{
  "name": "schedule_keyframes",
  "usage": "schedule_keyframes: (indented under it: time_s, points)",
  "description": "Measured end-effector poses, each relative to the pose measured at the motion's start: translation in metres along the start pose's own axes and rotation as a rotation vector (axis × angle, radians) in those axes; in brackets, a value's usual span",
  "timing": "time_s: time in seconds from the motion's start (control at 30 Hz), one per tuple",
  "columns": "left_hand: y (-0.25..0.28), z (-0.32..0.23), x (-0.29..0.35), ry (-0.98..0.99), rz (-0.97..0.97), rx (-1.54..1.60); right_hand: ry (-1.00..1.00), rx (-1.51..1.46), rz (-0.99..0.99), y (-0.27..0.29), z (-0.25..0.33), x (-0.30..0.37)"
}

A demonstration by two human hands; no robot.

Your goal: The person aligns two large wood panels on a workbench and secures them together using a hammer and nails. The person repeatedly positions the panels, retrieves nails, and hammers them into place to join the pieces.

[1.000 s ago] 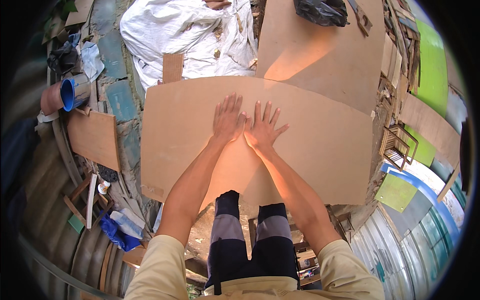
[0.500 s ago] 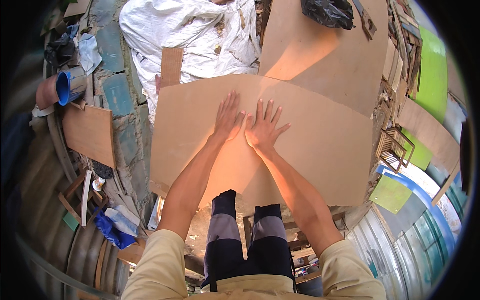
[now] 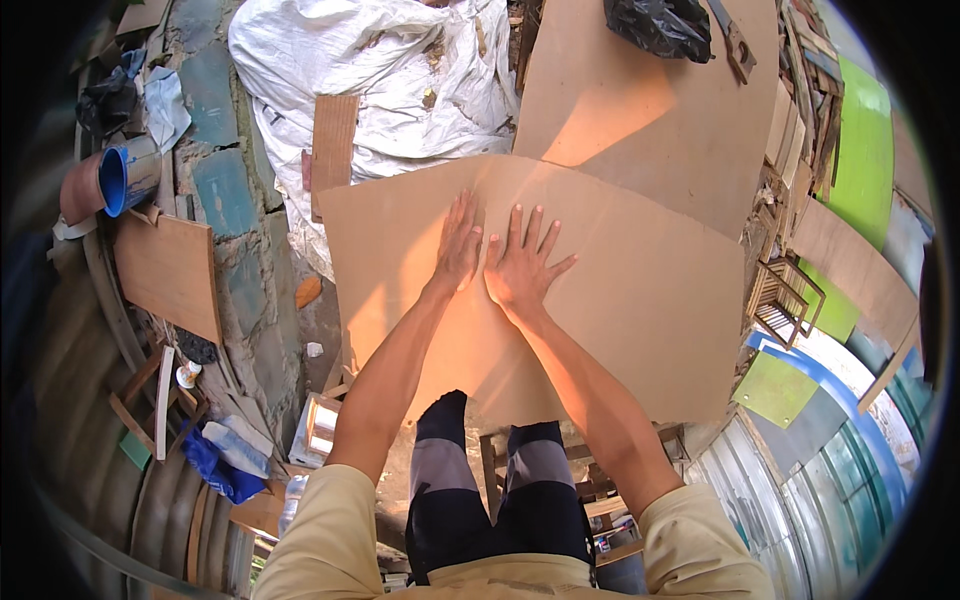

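Observation:
A large, thin brown sheet (image 3: 640,300), like cardboard or hardboard, spreads in front of me above my knees. Both palms are on its middle, side by side with thumbs nearly meeting. My left hand (image 3: 458,243) has its fingers straight and close together, tilted a little onto its outer side. On the right, my right hand (image 3: 520,265) lies flat with fingers spread wide. Neither hand grips anything. A band of sunlight crosses the sheet under my left forearm.
Beyond lies another brown sheet (image 3: 690,130), bearing a black plastic bag (image 3: 660,28) and a handsaw (image 3: 738,50). White sacking (image 3: 400,110) and a wooden strip (image 3: 333,145) are at far left. A blue bucket (image 3: 128,175) and a wooden board (image 3: 170,270) stand left; a wooden rack (image 3: 785,300) stands right.
The sheet's left edge has shifted inward to the right, uncovering ground and a metal tin beside it. Both hands have come slightly nearer to me; my left hand has tilted more onto its side.

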State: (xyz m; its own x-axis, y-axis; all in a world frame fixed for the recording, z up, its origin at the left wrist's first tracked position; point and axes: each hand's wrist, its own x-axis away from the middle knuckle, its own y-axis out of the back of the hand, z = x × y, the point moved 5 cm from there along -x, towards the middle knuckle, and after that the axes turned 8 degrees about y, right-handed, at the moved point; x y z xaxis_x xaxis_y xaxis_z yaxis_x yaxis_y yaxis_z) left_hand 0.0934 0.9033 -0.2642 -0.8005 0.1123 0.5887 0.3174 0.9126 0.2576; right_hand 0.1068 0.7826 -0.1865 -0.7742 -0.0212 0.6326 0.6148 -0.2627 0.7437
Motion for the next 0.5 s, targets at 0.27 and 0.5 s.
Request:
schedule_keyframes:
  time_s: [0.27,0.5]
  points:
    - [0.009,0.004,-0.027,0.035,0.057,-0.259,0.006,0.084,-0.031,0.001,0.001,-0.002]
    - [-0.005,0.015,-0.044,0.064,0.082,-0.068,0.004,0.035,-0.067,-0.004,-0.002,-0.003]
